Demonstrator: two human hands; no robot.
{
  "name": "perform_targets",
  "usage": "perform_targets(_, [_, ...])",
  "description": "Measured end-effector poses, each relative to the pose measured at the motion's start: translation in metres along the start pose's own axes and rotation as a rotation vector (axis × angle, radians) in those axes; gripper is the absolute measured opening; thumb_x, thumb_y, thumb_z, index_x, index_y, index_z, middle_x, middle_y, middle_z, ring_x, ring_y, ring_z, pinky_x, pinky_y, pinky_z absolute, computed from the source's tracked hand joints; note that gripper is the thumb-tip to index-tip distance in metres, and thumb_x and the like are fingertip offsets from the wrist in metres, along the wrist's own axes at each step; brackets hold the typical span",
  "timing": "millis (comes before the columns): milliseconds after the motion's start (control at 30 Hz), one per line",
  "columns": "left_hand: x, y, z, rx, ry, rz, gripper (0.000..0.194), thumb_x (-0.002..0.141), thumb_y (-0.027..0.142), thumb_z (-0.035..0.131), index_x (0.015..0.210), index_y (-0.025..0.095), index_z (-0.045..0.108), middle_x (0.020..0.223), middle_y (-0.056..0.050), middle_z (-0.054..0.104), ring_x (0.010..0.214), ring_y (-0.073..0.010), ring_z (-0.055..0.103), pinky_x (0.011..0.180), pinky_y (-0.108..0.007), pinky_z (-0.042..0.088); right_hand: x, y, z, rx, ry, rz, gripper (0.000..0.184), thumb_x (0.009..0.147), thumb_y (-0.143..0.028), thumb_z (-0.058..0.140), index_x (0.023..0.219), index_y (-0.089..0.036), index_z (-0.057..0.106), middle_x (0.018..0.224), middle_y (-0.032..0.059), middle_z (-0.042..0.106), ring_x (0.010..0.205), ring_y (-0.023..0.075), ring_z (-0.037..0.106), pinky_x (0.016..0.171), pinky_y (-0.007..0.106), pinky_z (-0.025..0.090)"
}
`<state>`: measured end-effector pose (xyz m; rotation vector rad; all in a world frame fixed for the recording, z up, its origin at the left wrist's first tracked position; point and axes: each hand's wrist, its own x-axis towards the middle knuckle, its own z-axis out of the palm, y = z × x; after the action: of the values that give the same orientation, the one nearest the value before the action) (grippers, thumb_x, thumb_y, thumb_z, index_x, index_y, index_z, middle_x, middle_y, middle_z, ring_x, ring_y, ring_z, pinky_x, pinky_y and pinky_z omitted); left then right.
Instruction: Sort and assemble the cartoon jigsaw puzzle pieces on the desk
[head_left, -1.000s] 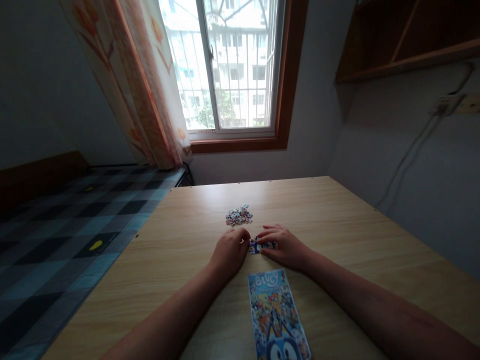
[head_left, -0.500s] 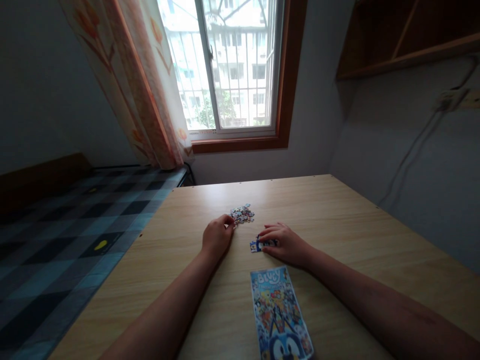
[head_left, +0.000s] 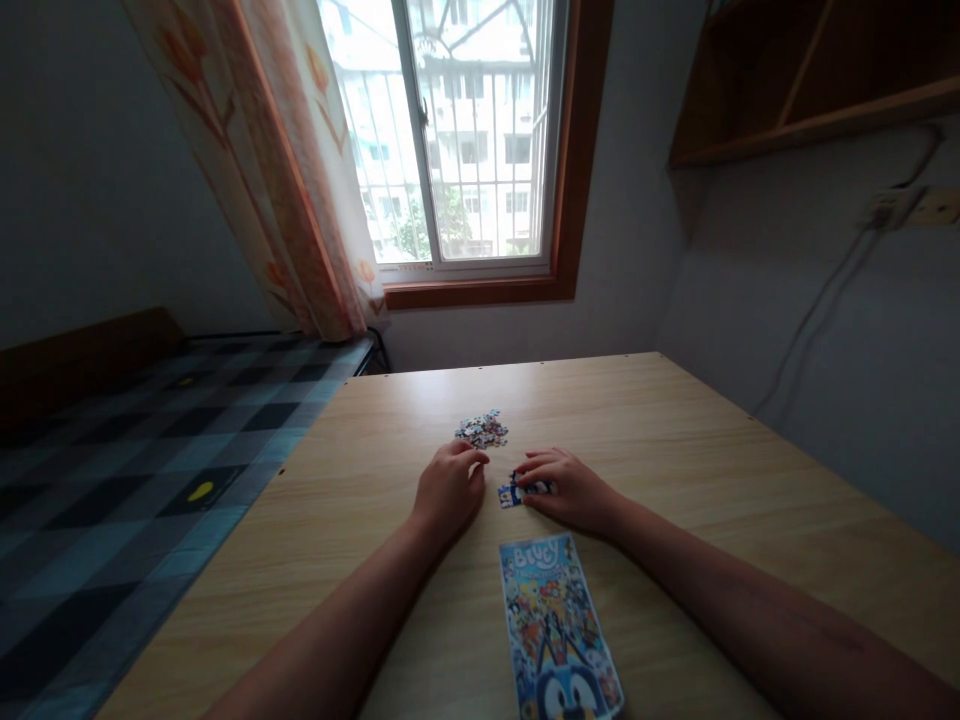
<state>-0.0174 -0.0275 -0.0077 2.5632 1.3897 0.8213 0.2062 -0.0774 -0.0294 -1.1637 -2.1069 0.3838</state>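
On the wooden table (head_left: pixel 675 450) my left hand (head_left: pixel 448 487) rests with its fingers pinched together, just below a small pile of loose puzzle pieces (head_left: pixel 482 430); whatever it pinches is too small to make out. My right hand (head_left: pixel 568 488) lies a little to the right, fingertips pressed on a short strip of joined puzzle pieces (head_left: pixel 511 492) in blue and white. The two hands are a few centimetres apart. Nearer to me lies a colourful Bluey picture card (head_left: pixel 559 630), flat on the table.
A bed with a dark checked cover (head_left: pixel 135 470) runs along the table's left edge. Behind the table are a window (head_left: pixel 465 130) and a curtain (head_left: pixel 300 170). A wooden shelf (head_left: pixel 810 80) and a wall socket with a cable (head_left: pixel 892 210) are on the right wall.
My left hand left the joined pieces, reached up to the loose pile, and has now drawn back down towards the joined pieces with its fingers pinched. My right hand stayed put.
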Motion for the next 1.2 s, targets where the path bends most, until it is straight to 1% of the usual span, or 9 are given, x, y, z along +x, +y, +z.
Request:
perform_targets(67, [-0.002,0.008,0.002,-0.025,-0.017,0.061,0.022,0.087,0.022,0.055,0.094,0.022,0.075,0.100,-0.006,0.068,0.095,-0.0208,0.062,0.088,-0.034,0.050,0.000,0.000,0.002,0.004,0.018,-0.027,0.019,0.080,-0.026,0.072,0.098,-0.030,0.077,0.112,0.0012,0.074,0.119,0.0257,0.061,0.105,0.046,0.042])
perform_targets(133, [-0.003,0.013,0.003,-0.041,-0.030,0.091,0.021,0.089,0.027,0.056,0.093,0.022,0.076,0.098,-0.006,0.068,0.095,-0.0210,0.062,0.089,-0.035,0.049,0.001,0.000,0.004,0.003,0.035,-0.051,0.019,0.081,-0.024,0.071,0.098,-0.030,0.077,0.110,0.0009,0.074,0.117,0.0249,0.061,0.104,0.044,0.044])
perform_targets(300, [-0.003,0.014,0.004,-0.072,-0.093,0.102,0.021,0.089,0.029,0.057,0.084,0.023,0.077,0.090,-0.005,0.069,0.088,-0.0192,0.061,0.083,-0.033,0.048,0.002,-0.003,0.005,0.027,0.064,-0.102,0.019,0.080,-0.020,0.071,0.097,-0.027,0.078,0.107,0.0026,0.075,0.111,0.0237,0.065,0.102,0.039,0.046])
perform_targets(467, [-0.002,0.013,0.005,-0.089,-0.107,0.107,0.017,0.087,0.027,0.061,0.082,0.023,0.077,0.089,-0.004,0.070,0.087,-0.0182,0.061,0.080,-0.031,0.047,0.002,-0.002,0.005,0.021,0.076,-0.116,0.021,0.078,-0.017,0.072,0.096,-0.027,0.078,0.106,0.0022,0.075,0.109,0.0233,0.066,0.100,0.038,0.047])
perform_targets(567, [-0.002,0.011,0.006,-0.106,-0.104,0.104,0.017,0.088,0.026,0.061,0.081,0.023,0.077,0.088,-0.004,0.070,0.084,-0.0169,0.061,0.078,-0.029,0.046,0.002,-0.003,0.006,0.009,0.087,-0.115,0.021,0.078,-0.018,0.073,0.096,-0.027,0.078,0.106,0.0025,0.075,0.109,0.0239,0.066,0.100,0.039,0.047])
perform_targets(733, [-0.001,0.009,0.006,-0.151,-0.101,0.095,0.018,0.088,0.025,0.061,0.080,0.022,0.076,0.088,-0.004,0.070,0.081,-0.0154,0.061,0.076,-0.028,0.046,0.002,-0.003,0.005,0.019,0.094,-0.104,0.016,0.078,-0.019,0.072,0.092,-0.025,0.078,0.102,0.0036,0.076,0.103,0.0223,0.068,0.097,0.036,0.049])
perform_targets(900, [-0.002,0.011,0.004,-0.169,-0.096,0.091,0.017,0.087,0.023,0.061,0.078,0.022,0.075,0.087,-0.003,0.069,0.081,-0.0152,0.061,0.076,-0.027,0.046,0.002,-0.003,0.004,0.014,0.083,-0.088,0.018,0.078,-0.019,0.072,0.094,-0.025,0.077,0.100,0.0033,0.076,0.100,0.0211,0.068,0.097,0.036,0.048])
perform_targets(1067, [-0.002,0.009,0.004,-0.163,-0.069,0.061,0.020,0.088,0.024,0.058,0.078,0.020,0.075,0.088,-0.004,0.069,0.082,-0.0160,0.062,0.078,-0.028,0.046,0.002,-0.002,0.005,0.021,0.077,-0.088,0.019,0.078,-0.019,0.072,0.095,-0.026,0.077,0.099,0.0031,0.076,0.096,0.0204,0.069,0.095,0.035,0.049])
perform_targets(1200, [0.005,-0.005,0.003,-0.129,-0.005,-0.053,0.021,0.089,0.028,0.056,0.082,0.020,0.074,0.090,-0.005,0.069,0.081,-0.0167,0.063,0.077,-0.029,0.047,0.002,-0.003,0.005,0.025,0.083,-0.075,0.019,0.077,-0.018,0.072,0.094,-0.025,0.077,0.101,0.0034,0.076,0.097,0.0209,0.068,0.095,0.036,0.048])
